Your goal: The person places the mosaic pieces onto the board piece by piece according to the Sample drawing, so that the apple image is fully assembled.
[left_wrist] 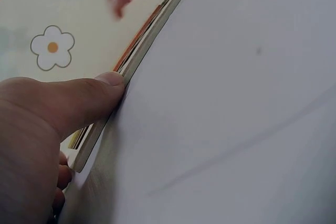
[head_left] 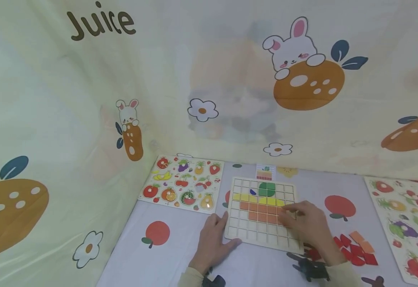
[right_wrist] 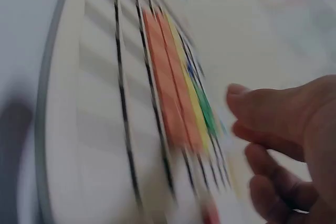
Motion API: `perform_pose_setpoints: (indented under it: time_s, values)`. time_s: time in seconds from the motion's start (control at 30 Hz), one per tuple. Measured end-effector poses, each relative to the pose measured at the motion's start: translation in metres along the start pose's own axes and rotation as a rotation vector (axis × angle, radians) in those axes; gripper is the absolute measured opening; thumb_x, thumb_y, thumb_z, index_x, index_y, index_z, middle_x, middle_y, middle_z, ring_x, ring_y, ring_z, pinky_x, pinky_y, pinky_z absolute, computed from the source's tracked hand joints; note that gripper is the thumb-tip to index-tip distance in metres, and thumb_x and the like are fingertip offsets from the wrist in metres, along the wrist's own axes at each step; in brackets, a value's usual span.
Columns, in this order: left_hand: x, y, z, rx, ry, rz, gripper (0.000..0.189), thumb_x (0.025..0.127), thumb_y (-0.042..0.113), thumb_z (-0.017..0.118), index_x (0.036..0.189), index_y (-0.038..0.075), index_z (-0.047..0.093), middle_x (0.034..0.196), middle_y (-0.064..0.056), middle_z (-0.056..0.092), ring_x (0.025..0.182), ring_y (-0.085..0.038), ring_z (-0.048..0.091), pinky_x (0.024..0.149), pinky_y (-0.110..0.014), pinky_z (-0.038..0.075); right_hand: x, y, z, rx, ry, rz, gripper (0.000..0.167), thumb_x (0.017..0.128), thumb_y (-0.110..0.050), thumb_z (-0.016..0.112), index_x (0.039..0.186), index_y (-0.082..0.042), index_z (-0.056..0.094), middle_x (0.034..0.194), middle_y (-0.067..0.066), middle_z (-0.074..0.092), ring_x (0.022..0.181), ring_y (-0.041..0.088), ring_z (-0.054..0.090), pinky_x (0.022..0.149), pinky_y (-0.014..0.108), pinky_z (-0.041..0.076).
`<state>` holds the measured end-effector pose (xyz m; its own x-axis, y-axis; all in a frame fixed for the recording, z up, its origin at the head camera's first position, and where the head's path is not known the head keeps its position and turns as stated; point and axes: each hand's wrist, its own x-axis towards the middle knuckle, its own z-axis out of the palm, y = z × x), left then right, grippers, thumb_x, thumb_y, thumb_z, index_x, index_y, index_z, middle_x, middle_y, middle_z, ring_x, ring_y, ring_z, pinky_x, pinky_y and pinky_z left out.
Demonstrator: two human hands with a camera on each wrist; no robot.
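— Pressing with our left hand (head_left: 214, 237) on the left edge of the grid board (head_left: 262, 237), we keep the thumb (left_wrist: 86, 98) flat against the side of it; the other fingers lie straight on the tablecloth (head_left: 180, 259). The hand pinches nothing.

— And our right hand (head_left: 311, 225)?

— It is over the right part of the board, the fingers loosely bent, the tips near the orange tiles (head_left: 262, 211). In the right wrist view the picture is blurred, so we cannot tell if a tile is between the fingers (right_wrist: 262, 103).

— Where is the board?

— It lies flat on the tablecloth, in front of us, between both hands. In it we see a green piece (head_left: 267, 189) at the top, a yellow row (head_left: 255, 198) below it, then the orange tiles in two rows. The lower cells are bare wood.

— What is around?

— Near the right hand, on the cloth, lie loose red pieces (head_left: 354, 251) and an orange piece (head_left: 361, 240). A fruit puzzle board (head_left: 183, 183) lies to the far left of the grid board, another fruit board (head_left: 406, 223) well apart on the right. A small picture card (head_left: 265, 172) stands just behind the grid board. A curtain (head_left: 87, 99) with rabbits hangs behind all.
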<state>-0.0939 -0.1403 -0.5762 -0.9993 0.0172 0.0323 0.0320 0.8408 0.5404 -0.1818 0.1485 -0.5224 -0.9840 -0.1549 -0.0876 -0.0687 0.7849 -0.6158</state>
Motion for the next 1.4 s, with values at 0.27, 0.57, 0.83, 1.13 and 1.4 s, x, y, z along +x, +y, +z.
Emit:
perform_pose_setpoints:
  time_s: [0.27, 0.57, 0.83, 1.13, 1.4]
  values:
    - [-0.001, 0.0, -0.004, -0.006, 0.001, -0.026, 0.093, 0.088, 0.059, 0.08, 0.162, 0.015, 0.045, 0.102, 0.009, 0.037, 0.093, -0.004, 0.033, 0.075, -0.021, 0.031, -0.026, 0.069, -0.054, -0.16, -0.045, 0.111, 0.076, 0.079, -0.059, 0.088, 0.126, -0.001, 0.074, 0.123, 0.028, 0.067, 0.095, 0.033, 0.062, 0.079, 0.052, 0.059]
    - [-0.001, -0.002, -0.003, -0.027, -0.004, -0.042, 0.093, 0.088, 0.059, 0.08, 0.162, 0.015, 0.046, 0.102, 0.009, 0.037, 0.093, -0.005, 0.033, 0.074, -0.021, 0.031, -0.041, 0.089, -0.045, -0.195, -0.058, 0.124, 0.078, 0.076, -0.066, 0.087, 0.115, 0.0, 0.076, 0.097, 0.014, 0.064, 0.087, 0.026, 0.054, 0.072, 0.041, 0.052]
    - [-0.001, -0.001, -0.002, -0.024, -0.004, -0.026, 0.092, 0.088, 0.059, 0.08, 0.161, 0.014, 0.047, 0.102, 0.008, 0.037, 0.093, -0.005, 0.033, 0.074, -0.021, 0.03, -0.045, 0.079, -0.04, -0.165, -0.081, 0.152, 0.065, 0.085, -0.056, 0.084, 0.11, 0.003, 0.077, 0.097, 0.013, 0.06, 0.09, 0.026, 0.052, 0.071, 0.037, 0.046]
    - [0.0, -0.001, 0.002, -0.025, -0.006, -0.011, 0.093, 0.088, 0.062, 0.078, 0.161, 0.015, 0.046, 0.102, 0.009, 0.037, 0.093, -0.004, 0.033, 0.074, -0.021, 0.03, -0.048, 0.081, -0.036, -0.1, -0.072, 0.204, 0.066, 0.086, -0.059, 0.082, 0.111, 0.001, 0.074, 0.094, 0.012, 0.062, 0.086, 0.024, 0.054, 0.067, 0.033, 0.048]
    - [0.0, 0.001, 0.001, -0.028, -0.012, -0.023, 0.092, 0.088, 0.062, 0.078, 0.161, 0.016, 0.046, 0.102, 0.009, 0.037, 0.093, -0.004, 0.033, 0.074, -0.021, 0.031, -0.044, 0.065, -0.045, 0.034, -0.036, 0.108, 0.059, 0.1, -0.052, 0.07, 0.131, -0.003, 0.062, 0.093, 0.003, 0.071, 0.081, 0.017, 0.062, 0.064, 0.023, 0.049]
